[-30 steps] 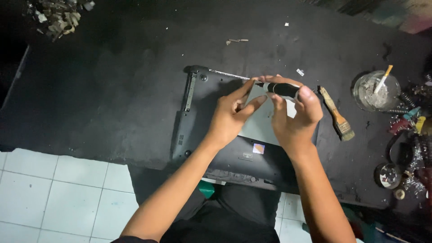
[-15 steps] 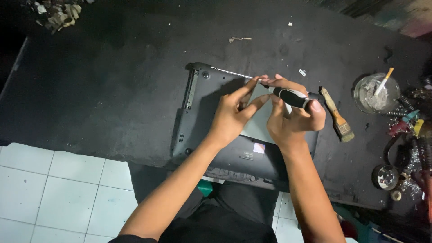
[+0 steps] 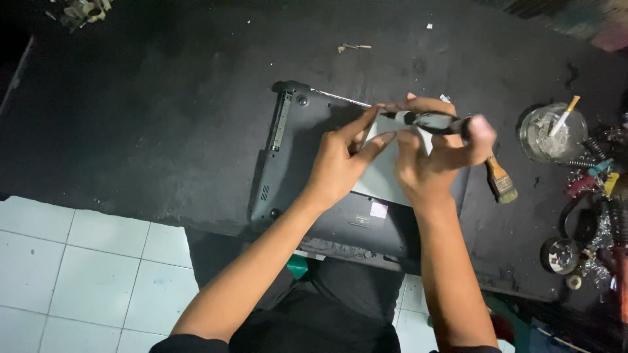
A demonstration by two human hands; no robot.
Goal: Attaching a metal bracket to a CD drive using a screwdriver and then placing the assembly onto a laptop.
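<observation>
Nearest to the camera are the person's dark lap and two bare forearms, above a white tiled floor (image 3: 78, 261). The arms reach up over the edge of a dark counter (image 3: 163, 131). On the counter, close to its near edge, lies a black laptop (image 3: 294, 163) with its underside up; a small sticker (image 3: 378, 210) is seen on this underside. Over the laptop is the left hand (image 3: 340, 163): its fingers are stretched out and the fingertips touch a pale flat panel (image 3: 386, 176) on the laptop, so this hand grips nothing. Just to its right is the right hand (image 3: 435, 160), which is closed around a screwdriver (image 3: 425, 121) with a dark handle; the tool lies nearly level across the top of the fingers and its thin shaft points to the left along the far edge of the laptop. Right of the laptop, a paintbrush (image 3: 500, 180) lies on the counter. Further right stand a glass dish (image 3: 549, 134) with a white stick in it, and a heap of small tools and metal parts (image 3: 595, 196). At the far side of the counter there are some little scraps (image 3: 353, 47).
</observation>
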